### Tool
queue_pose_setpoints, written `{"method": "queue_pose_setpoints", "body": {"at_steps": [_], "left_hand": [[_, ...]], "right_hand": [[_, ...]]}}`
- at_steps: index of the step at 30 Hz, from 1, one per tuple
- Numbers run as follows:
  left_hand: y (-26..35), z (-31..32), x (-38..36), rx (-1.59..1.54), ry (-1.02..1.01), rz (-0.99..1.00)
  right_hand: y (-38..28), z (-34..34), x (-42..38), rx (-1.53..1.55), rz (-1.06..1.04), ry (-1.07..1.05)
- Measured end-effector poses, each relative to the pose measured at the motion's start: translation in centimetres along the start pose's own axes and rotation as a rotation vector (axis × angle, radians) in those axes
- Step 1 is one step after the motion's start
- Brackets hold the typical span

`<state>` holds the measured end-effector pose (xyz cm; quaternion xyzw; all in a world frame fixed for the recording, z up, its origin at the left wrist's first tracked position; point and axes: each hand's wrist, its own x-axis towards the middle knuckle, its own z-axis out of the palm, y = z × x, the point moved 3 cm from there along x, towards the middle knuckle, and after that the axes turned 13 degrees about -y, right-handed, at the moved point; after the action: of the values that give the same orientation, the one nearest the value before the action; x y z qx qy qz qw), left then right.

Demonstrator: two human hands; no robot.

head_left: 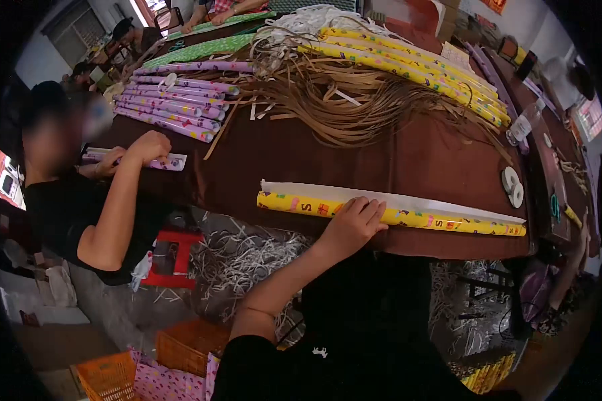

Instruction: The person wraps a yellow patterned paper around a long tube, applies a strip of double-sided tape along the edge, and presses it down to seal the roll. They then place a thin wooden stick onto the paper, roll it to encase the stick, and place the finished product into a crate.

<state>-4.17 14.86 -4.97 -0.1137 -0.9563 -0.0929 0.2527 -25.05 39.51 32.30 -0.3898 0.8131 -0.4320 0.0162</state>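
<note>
A yellow patterned roll of wrapping paper (294, 204) lies along the front edge of the brown-covered table, with a loose white edge showing behind it. My left hand (356, 224) is over the middle of this roll, its fingers together and curled onto the paper. My right hand is out of view. Two small white tape rolls (512, 186) lie near the right end of the paper roll.
Brown strips (361, 100) heap up in mid-table, beside stacked yellow rolls (415, 63) and purple rolls (167, 107). At left a co-worker's hand (150, 147) is at a purple roll. A plastic bottle (525, 123) and teal scissors (555, 206) are at right.
</note>
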Motion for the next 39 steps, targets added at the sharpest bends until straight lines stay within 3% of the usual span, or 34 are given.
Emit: {"method": "queue_pose_setpoints", "body": {"at_steps": [3,6,7,9,13,17,19,20,22,25,27,29,30,32,35,36,38,39], "left_hand": [[-0.2,-0.7,0.2,-0.181,-0.119,0.01],[0.0,-1.6,0.6,-0.22,-0.286,-0.045],[0.1,-1.6,0.7,-0.245,-0.281,-0.026],[-0.1,-1.4,0.6,-0.149,-0.259,-0.015],[-0.8,-1.0,0.6,-0.264,-0.218,0.009],[-1.0,0.1,0.4,-0.321,-0.254,-0.109],[-0.7,-0.7,1.0,-0.324,-0.203,-0.094],[-0.7,-0.5,1.0,-0.3,-0.184,-0.089],[-0.7,-0.4,0.9,-0.271,-0.174,-0.088],[-0.7,-0.4,0.9,-0.287,-0.166,-0.147],[-0.7,-0.3,0.9,-0.242,-0.166,-0.115],[-0.4,-0.6,1.1,-0.255,-0.176,-0.134],[-0.4,-0.8,1.3,-0.267,-0.181,-0.145],[-0.5,-0.4,1.1,-0.251,-0.165,-0.138],[-0.7,0.0,0.8,-0.291,-0.129,-0.137],[-0.5,-0.3,0.9,-0.282,-0.109,-0.131],[-0.5,-0.3,0.7,-0.311,-0.149,-0.169],[-0.5,-0.2,0.7,-0.321,-0.178,-0.198]], "right_hand": [[1.6,4.4,-1.6,0.301,0.19,-0.108],[4.9,15.3,-3.3,0.707,0.7,-0.34],[5.9,19.9,-4.5,0.884,0.719,-0.574],[8.2,25.1,-7.3,0.966,0.772,-0.793],[11.9,30.9,-11.0,0.77,0.626,-0.905],[12.8,32.7,-14.4,0.747,0.53,-1.078],[13.6,33.1,-16.1,0.793,0.501,-1.05],[13.7,33.4,-16.7,0.897,0.494,-0.998],[12.3,31.4,-16.9,0.905,0.637,-1.169],[16.4,29.7,-21.3,0.726,0.517,-1.455],[20.2,27.5,-24.5,0.319,0.492,-1.453],[22.7,24.5,-26.2,-0.17,0.193,-1.509],[22.1,23.5,-24.8,-0.247,0.242,-1.624],[17.4,21.6,-19.4,-0.108,0.357,-1.444],[13.9,23.6,-12.8,0.322,0.089,-1.002],[12.6,24.8,-10.5,0.312,0.177,-0.956],[12.3,29.3,-6.2,0.29,-0.057,-0.837],[11.9,31.5,-4.5,0.337,-0.056,-0.818]]}}
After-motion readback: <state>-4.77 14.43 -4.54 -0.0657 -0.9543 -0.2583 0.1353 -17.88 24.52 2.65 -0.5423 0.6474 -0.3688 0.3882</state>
